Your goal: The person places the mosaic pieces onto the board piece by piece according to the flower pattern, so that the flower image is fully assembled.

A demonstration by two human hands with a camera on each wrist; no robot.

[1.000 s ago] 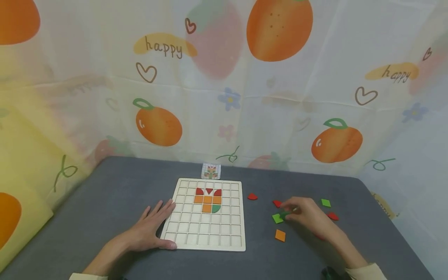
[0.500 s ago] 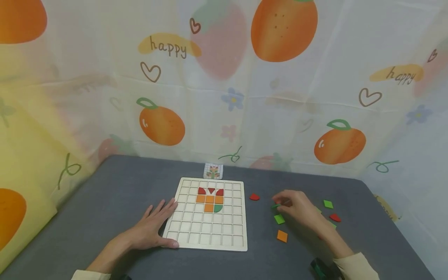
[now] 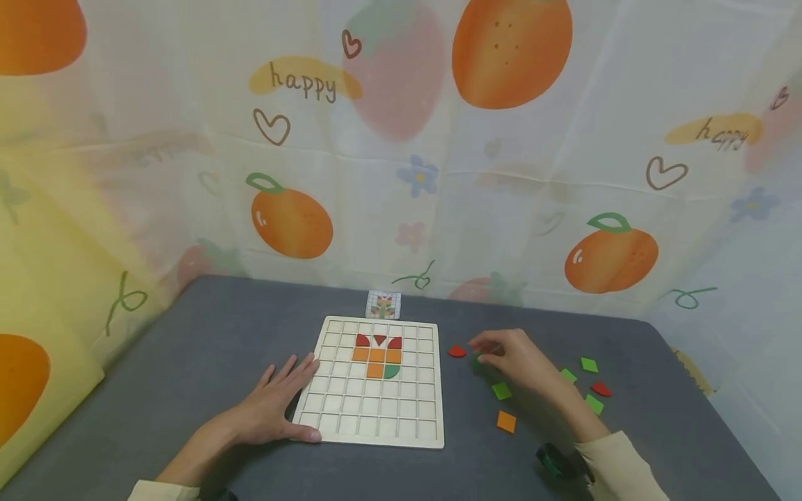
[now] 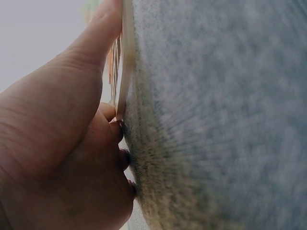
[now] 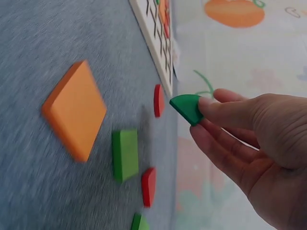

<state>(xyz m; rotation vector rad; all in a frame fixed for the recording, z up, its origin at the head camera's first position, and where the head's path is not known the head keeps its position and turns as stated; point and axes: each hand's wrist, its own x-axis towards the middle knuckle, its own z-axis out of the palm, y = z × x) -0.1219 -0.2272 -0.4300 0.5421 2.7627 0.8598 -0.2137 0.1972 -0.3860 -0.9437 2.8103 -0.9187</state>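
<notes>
My right hand [image 3: 516, 358] pinches a dark green quarter-circle tile [image 5: 187, 108] between thumb and fingers, above the table to the right of the board. My left hand [image 3: 269, 407] rests with spread fingers at the left edge of the white gridded board [image 3: 363, 424], the thumb on its near left corner. On the board, red tiles [image 3: 395, 343] top a row of orange tiles [image 3: 376, 355]. Beneath that row are another orange tile and a green quarter-circle tile [image 3: 391, 371]. In the left wrist view the left thumb lies along the board's edge.
A small pattern card [image 3: 383, 305] lies behind the board. On the table are a red tile [image 3: 457, 352], a light green tile [image 3: 501, 391], an orange square [image 3: 506, 422], and more green tiles [image 3: 589, 364] and a red one [image 3: 601, 389] farther right. A printed curtain [image 3: 426, 209] hangs behind.
My right hand has lifted the dark green tile from beside the light green one and moved left and away from me, nearer the board. My left hand stays on the board's edge.
</notes>
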